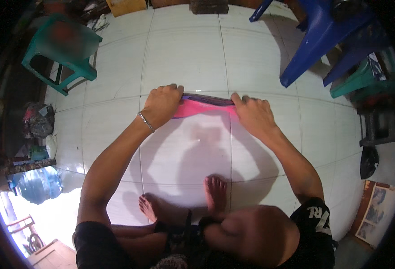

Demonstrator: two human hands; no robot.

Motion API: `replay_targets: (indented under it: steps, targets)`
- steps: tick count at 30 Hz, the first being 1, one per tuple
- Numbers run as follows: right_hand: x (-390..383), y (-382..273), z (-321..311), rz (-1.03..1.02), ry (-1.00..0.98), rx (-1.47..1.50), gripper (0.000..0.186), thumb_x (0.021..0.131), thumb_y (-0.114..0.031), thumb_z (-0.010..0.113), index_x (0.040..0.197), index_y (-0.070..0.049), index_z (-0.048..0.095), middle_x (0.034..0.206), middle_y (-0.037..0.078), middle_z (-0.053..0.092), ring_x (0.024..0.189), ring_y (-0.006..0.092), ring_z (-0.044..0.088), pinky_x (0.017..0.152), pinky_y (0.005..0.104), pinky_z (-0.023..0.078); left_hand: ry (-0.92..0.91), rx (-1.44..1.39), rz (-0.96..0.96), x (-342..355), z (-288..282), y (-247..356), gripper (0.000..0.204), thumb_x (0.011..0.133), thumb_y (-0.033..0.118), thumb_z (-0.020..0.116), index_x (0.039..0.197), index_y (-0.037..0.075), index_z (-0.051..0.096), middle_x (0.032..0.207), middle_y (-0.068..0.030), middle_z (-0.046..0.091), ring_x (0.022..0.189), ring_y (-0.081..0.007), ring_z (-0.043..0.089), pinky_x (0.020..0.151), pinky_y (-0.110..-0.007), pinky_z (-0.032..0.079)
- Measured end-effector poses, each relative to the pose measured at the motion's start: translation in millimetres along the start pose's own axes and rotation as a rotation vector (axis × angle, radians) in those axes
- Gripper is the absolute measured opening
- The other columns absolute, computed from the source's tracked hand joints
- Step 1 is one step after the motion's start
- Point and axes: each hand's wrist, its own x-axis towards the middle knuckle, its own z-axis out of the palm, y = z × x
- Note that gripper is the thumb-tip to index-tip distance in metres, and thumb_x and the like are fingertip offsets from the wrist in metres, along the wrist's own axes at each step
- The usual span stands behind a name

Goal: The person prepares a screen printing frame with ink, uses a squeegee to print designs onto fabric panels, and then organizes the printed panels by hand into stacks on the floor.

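A bright pink piece of cloth with a dark purple upper edge (206, 104) is stretched between my two hands, held out in front of me above the floor. My left hand (163, 102) grips its left end, fingers curled over the edge; a silver chain bracelet circles that wrist. At the right end, my right hand (253, 111) pinches the cloth, with the thumb along the top edge. The top edge runs nearly straight, sloping slightly down to the right, and the lower edge curves upward in the middle. Which kind of cloth item it is, I cannot tell.
White floor tiles (184, 58) spread beneath me, and my bare feet stand on them. A green plastic stool (67, 58) is at the far left, a blue plastic chair (309, 40) at the far right. A large clear water jug (40, 184) and a plastic-wrapped bundle (39, 120) sit at the left.
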Motion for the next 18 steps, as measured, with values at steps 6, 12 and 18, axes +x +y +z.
replay_targets:
  steps: [6, 12, 18]
  targets:
    - [-2, 17, 21, -0.104, -0.006, -0.102, 0.029, 0.083, -0.009, 0.057, 0.11, 0.003, 0.061, 0.081, 0.017, 0.067, 0.074, 0.0327, 0.07, 0.064, 0.0464, 0.055, 0.206, 0.16, 0.166, 11, 37, -11, 0.021, 0.084, 0.021, 0.07, 0.096, 0.005, 0.064, 0.089, -0.0119, 0.063, 0.079, -0.0355, 0.065, 0.071, -0.045, 0.054]
    - [16, 24, -16, -0.078, -0.075, 0.033, 0.026, 0.083, -0.012, 0.062, 0.105, 0.003, 0.065, 0.078, 0.02, 0.066, 0.076, 0.0378, 0.069, 0.07, 0.0494, 0.054, 0.046, -0.03, 0.275, 20, -2, -34, 0.022, 0.073, 0.022, 0.079, 0.083, 0.005, 0.069, 0.081, -0.0135, 0.068, 0.08, -0.0335, 0.066, 0.07, -0.045, 0.053]
    - [53, 45, 34, -0.294, -0.859, 0.59, 0.043, 0.073, -0.03, 0.081, 0.104, -0.002, 0.071, 0.095, 0.021, 0.072, 0.085, 0.0336, 0.069, 0.076, 0.0418, 0.053, -0.857, -0.39, 0.169, 42, 34, -45, 0.043, 0.06, 0.027, 0.089, 0.093, 0.003, 0.074, 0.082, -0.0135, 0.072, 0.076, -0.0271, 0.07, 0.068, -0.037, 0.055]
